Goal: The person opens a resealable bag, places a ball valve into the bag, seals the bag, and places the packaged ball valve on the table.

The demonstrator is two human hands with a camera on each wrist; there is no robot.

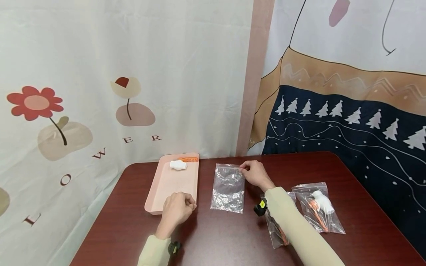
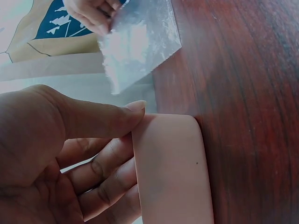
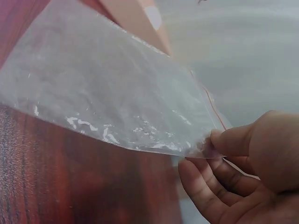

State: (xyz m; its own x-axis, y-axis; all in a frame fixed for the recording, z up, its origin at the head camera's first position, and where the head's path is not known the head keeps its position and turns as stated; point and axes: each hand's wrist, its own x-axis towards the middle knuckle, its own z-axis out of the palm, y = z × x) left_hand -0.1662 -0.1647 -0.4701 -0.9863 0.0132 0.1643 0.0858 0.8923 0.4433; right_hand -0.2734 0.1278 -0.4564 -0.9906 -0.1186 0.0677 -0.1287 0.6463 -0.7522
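My left hand [image 1: 178, 210] pinches the near right corner of a pink tray [image 1: 169, 190], with the thumb over the rim and the fingers under it in the left wrist view. Inside the tray, at its far end, lie a small white object [image 1: 178, 165] and a slim orange object [image 1: 190, 159]. Between thumb and fingers, my right hand [image 1: 256, 174] holds the upper right corner of a clear zip bag [image 1: 227, 192]. That bag looks flat, with nothing seen in it. Its red seal line [image 3: 212, 105] shows near the fingers in the right wrist view.
A filled zip bag [image 1: 337, 224] lies on the right of the brown table [image 1: 226, 240], with a white item [image 1: 323, 202] and an orange one [image 1: 320, 218] inside. Another bag [image 1: 273, 232] is partly hidden under the right forearm. A patterned curtain [image 1: 199, 92] hangs behind.
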